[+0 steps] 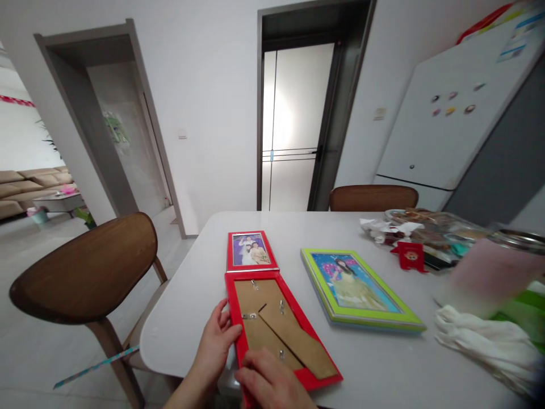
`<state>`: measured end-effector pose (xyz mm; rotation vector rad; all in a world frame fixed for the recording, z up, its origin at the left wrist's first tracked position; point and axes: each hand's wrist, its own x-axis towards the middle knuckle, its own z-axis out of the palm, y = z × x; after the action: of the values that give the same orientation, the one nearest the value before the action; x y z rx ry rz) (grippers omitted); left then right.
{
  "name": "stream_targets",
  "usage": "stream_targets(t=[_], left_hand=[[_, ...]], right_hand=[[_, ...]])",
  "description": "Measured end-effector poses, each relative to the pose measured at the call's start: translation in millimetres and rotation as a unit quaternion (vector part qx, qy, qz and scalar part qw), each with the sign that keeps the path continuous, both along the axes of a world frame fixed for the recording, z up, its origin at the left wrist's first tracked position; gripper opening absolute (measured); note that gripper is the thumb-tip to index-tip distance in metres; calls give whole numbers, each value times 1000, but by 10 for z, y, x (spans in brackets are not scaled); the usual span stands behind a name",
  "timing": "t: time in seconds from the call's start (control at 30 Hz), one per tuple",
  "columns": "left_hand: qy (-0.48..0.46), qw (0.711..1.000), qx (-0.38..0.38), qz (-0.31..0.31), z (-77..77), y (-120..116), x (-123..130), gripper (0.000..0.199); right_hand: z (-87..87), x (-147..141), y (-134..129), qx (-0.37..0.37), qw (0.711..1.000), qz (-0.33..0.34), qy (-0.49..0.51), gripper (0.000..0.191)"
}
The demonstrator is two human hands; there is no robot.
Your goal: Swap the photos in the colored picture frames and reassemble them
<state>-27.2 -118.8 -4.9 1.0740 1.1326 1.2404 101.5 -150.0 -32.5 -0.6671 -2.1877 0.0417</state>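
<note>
A red photo frame [306, 336] lies face down near the table's front edge, its brown backing board and folded stand leg showing, with several small metal clips around the board. My left hand [217, 339] grips its left side, thumb on the red border and fingers along the outer edge. At the lower left corner, my right hand [272, 378] is closed on the same frame; its fingertips are partly hidden. Just beyond lies a smaller red frame [230, 251] face up with a photo of people. To the right sits a lime-green photo frame [361, 320] showing a figure in a pale dress.
On the white table [183, 307], a pink tumbler [477, 275], a white cloth [472, 335], a red packet [411, 257] and plastic-wrapped items [434, 224] crowd the right side. Brown chairs stand at the left [91, 267] and the far side [374, 197].
</note>
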Motion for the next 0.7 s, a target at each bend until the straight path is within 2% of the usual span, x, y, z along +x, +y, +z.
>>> stream_targets(t=[0.13, 0.23, 0.33, 0.37, 0.47, 0.53, 0.6, 0.7], left_hand=[[226, 972, 51, 44, -216, 89, -100, 61], [310, 947, 58, 63, -256, 134, -135, 60], [374, 921, 63, 83, -268, 144, -153, 61], [392, 913, 66, 88, -273, 140, -155, 60], [430, 894, 78, 96, -283, 117, -146, 55], [447, 885, 86, 97, -282, 98, -135, 53], [458, 879, 93, 95, -279, 82, -127, 53], [470, 872, 97, 92, -284, 70, -128, 53]], right_hand=[[-170, -208, 29, -4, 999, -15, -36, 12], [-159, -253, 28, -42, 998, -1, -43, 11], [-27, -125, 50, -104, 992, 54, -49, 14], [40, -47, 74, -130, 989, 52, -46, 17], [256, 217, 206, -203, 978, -27, -44, 20], [364, 363, 314, -241, 966, -48, -81, 21], [416, 454, 395, -264, 955, -11, -132, 24], [393, 478, 431, -276, 947, 33, -161, 25]])
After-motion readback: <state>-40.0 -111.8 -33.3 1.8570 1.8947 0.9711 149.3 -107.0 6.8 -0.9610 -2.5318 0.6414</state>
